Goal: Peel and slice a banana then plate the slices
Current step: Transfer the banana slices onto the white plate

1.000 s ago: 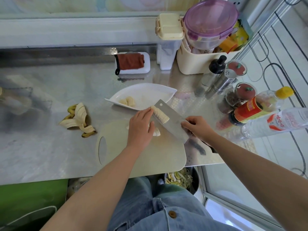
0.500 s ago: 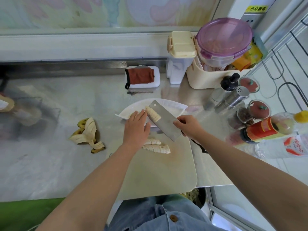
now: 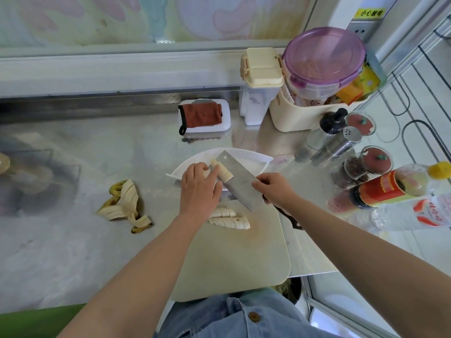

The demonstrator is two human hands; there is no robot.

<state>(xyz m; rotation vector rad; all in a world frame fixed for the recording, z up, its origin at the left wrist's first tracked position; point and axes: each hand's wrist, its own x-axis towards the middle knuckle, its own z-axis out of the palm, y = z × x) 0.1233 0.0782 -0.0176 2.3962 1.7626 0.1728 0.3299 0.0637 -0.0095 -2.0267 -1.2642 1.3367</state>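
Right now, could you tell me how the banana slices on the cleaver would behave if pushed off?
The banana slices are cut thin, so they would probably separate and topple rather than slide as one. They look soft and moist, so may cling to the cleaver or squash under the left hand.

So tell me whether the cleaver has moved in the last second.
Yes. The cleaver, carrying banana slices, has moved away from the person: from above the cutting board's far edge to over the white plate.
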